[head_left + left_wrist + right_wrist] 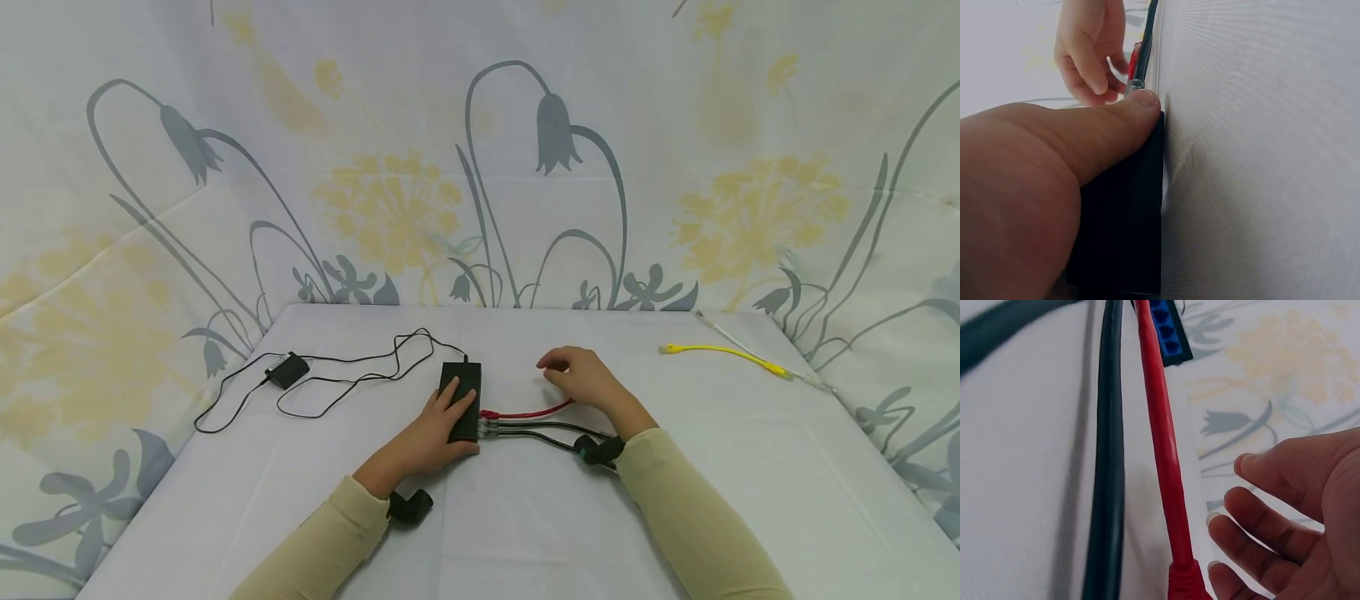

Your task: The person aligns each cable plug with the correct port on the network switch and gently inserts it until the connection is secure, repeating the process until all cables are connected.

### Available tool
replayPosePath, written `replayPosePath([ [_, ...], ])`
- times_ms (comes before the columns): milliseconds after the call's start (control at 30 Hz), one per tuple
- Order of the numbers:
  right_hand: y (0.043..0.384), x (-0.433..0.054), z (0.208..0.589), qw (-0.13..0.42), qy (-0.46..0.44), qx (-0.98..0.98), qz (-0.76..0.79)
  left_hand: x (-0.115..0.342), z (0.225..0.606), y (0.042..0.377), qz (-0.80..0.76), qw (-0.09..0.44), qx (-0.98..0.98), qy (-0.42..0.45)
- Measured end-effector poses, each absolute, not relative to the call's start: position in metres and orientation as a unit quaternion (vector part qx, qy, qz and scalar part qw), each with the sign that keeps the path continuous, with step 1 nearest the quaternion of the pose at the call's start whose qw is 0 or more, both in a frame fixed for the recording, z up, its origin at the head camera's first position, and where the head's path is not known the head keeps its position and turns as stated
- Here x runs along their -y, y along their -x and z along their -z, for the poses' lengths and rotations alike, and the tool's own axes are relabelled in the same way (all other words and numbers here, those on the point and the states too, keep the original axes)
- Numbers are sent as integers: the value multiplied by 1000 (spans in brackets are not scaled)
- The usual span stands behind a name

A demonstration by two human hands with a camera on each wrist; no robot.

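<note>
A black network switch (468, 377) lies flat on the white table, and my left hand (432, 429) holds it, fingers over the top and thumb (1119, 122) along the near side. A red network cable (532, 414) and two dark cables (536, 424) run from its right side; its blue ports (1169, 328) show in the right wrist view. My right hand (588, 379) hovers right of the switch, fingers loosely bent and nothing between them. The red cable's free-end boot (1186, 581) is beside its fingertips, apart from them in the right wrist view.
A thin black power cord (360, 379) loops from the switch's far end toward a black power adapter (287, 370) at the left. At the back right lie a yellow cable (720, 348) and a white cable (727, 336). Flower-patterned cloth (510, 208) stands behind the table.
</note>
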State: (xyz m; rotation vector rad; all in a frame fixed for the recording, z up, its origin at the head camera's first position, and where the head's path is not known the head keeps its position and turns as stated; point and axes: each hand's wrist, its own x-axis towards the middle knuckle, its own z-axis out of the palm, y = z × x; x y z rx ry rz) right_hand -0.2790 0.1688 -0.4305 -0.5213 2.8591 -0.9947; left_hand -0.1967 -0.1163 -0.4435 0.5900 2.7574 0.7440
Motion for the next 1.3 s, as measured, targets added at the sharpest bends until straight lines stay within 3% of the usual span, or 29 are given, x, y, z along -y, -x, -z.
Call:
replayPosePath([
  [533,290,-197,430,27,129,-939,317,116,444,197,-254,112,-939,-203],
  [1300,299,-232,432,-28,94,-954,284,116,445,196,-253,111,-940,-199],
])
